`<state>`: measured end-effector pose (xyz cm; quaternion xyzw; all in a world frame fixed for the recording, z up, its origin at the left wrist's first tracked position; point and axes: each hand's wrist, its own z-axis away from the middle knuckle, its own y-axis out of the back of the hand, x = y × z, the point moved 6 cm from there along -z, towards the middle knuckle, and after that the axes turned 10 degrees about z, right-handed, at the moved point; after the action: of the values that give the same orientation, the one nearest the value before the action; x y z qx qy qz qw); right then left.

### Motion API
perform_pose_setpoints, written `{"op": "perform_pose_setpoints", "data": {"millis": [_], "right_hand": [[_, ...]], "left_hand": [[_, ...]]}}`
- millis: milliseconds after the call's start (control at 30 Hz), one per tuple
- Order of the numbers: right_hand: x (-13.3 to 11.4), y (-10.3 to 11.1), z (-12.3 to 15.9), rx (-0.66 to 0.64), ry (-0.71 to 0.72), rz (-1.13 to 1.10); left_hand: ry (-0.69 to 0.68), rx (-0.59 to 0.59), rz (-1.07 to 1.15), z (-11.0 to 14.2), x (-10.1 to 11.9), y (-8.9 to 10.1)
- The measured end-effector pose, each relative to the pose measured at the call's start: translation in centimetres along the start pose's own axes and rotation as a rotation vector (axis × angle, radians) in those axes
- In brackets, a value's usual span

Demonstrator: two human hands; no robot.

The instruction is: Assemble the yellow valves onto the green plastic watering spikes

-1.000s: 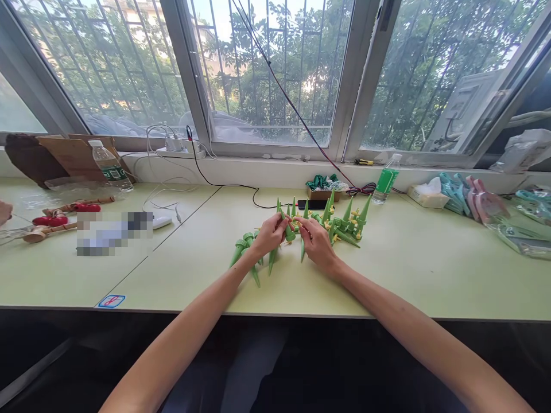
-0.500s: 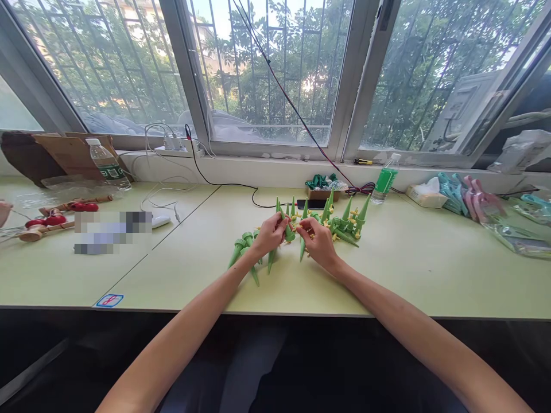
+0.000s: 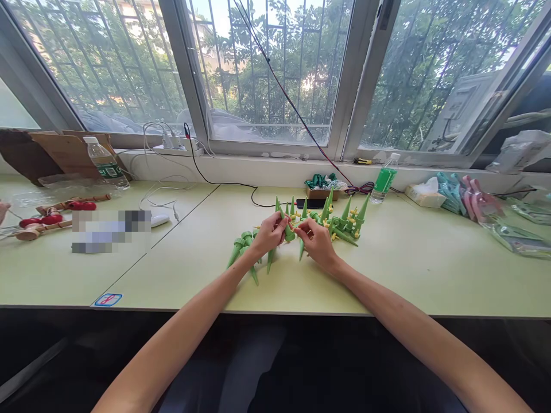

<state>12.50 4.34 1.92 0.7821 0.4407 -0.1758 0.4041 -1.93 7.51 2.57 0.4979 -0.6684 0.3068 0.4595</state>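
My left hand point(image 3: 270, 236) is closed around a green plastic watering spike point(image 3: 290, 233), its wide end turned towards my other hand. My right hand point(image 3: 319, 242) pinches a small yellow valve piece point(image 3: 295, 226) at that end; whether it sits in the spike I cannot tell. Several green spikes point(image 3: 236, 252) lie in a loose group left of my hands. Behind and to the right, more spikes fitted with yellow pieces point(image 3: 344, 221) stand or lie close together. My fingers hide part of the held spike.
A phone point(image 3: 310, 203) and a small box point(image 3: 322, 193) sit behind the spikes. Bottles point(image 3: 384, 179), a tissue box point(image 3: 426, 195) and bagged goods point(image 3: 516, 238) stand rightwards. Red-balled wooden toys point(image 3: 51, 220) and another person's hand point(image 3: 3, 210) are at far left. Cables point(image 3: 232, 186) cross the back.
My right hand has shifted slightly left, bringing the yellow piece closer to the spike's wide end. My left hand stays almost in place, still gripping the spike.
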Motion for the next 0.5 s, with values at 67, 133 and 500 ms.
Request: {"op": "perform_pose_setpoints", "data": {"millis": [67, 133, 500], "right_hand": [[0.09, -0.03, 0.03, -0.006, -0.013, -0.009], [0.12, -0.02, 0.05, -0.009, -0.017, -0.015], [0.65, -0.16, 0.04, -0.022, 0.004, 0.088]], "left_hand": [[-0.001, -0.007, 0.008, 0.12, 0.17, -0.07], [-0.007, -0.011, 0.006, 0.26, 0.34, -0.14], [-0.004, -0.031, -0.007, 0.52, 0.07, -0.55]]}}
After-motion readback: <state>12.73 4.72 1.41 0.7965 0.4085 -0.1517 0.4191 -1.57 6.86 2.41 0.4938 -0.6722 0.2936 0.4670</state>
